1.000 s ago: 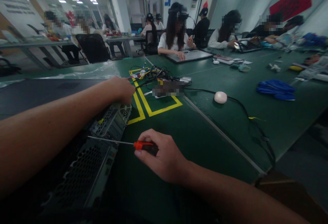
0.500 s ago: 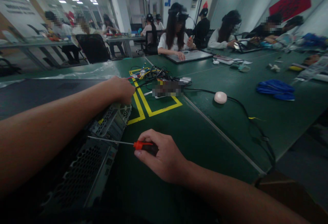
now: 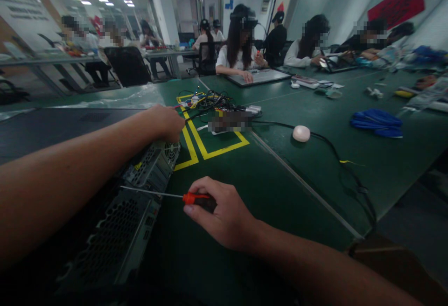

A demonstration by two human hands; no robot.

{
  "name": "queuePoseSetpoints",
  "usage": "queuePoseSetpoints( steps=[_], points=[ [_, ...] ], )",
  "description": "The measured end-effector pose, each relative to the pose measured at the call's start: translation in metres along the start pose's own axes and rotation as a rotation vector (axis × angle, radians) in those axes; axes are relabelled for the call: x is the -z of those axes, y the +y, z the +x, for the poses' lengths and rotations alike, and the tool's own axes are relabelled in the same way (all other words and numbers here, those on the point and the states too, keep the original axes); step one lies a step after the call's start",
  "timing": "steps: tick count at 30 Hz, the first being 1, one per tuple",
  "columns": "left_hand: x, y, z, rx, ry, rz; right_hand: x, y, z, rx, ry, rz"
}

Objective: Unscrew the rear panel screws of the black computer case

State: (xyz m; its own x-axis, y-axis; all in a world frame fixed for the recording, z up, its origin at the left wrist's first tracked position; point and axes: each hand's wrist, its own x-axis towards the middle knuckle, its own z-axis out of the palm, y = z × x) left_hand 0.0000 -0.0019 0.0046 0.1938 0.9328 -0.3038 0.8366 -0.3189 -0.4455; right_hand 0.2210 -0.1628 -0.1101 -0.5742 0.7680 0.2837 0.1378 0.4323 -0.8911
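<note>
A dark computer case point(image 3: 135, 236) lies at the left with its perforated rear panel toward me. My right hand point(image 3: 224, 215) is closed around the red and black handle of a screwdriver point(image 3: 189, 198). The screwdriver's long thin shaft points left across the rear panel, its tip over the middle of the panel; whether it touches a screw is too dark to tell. Reaching across the case, my left hand point(image 3: 166, 121) is closed at its far rear corner, above the small round fan grille point(image 3: 171, 152). Its fingertips are mostly hidden.
Beyond the case, a tangle of black cables point(image 3: 217, 100) lies by yellow tape markings point(image 3: 226, 149). A white rounded object point(image 3: 301, 133) sits beside a long black cable point(image 3: 329, 145). Blue folded material point(image 3: 376, 121) lies at the right. Across the table, a person point(image 3: 241, 47) works at a flat panel.
</note>
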Motion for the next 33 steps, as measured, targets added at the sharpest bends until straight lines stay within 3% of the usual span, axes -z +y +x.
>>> queuePoseSetpoints(
  steps=[22,33],
  points=[
    [-0.0008,0.0006,-0.0005,-0.024,0.001,0.044,0.0009,0.0049,-0.0007,0.041,0.025,-0.104],
    [0.0018,0.0034,-0.0023,-0.026,-0.027,0.083,-0.0017,0.004,-0.0012,-0.004,0.03,-0.017]
  ],
)
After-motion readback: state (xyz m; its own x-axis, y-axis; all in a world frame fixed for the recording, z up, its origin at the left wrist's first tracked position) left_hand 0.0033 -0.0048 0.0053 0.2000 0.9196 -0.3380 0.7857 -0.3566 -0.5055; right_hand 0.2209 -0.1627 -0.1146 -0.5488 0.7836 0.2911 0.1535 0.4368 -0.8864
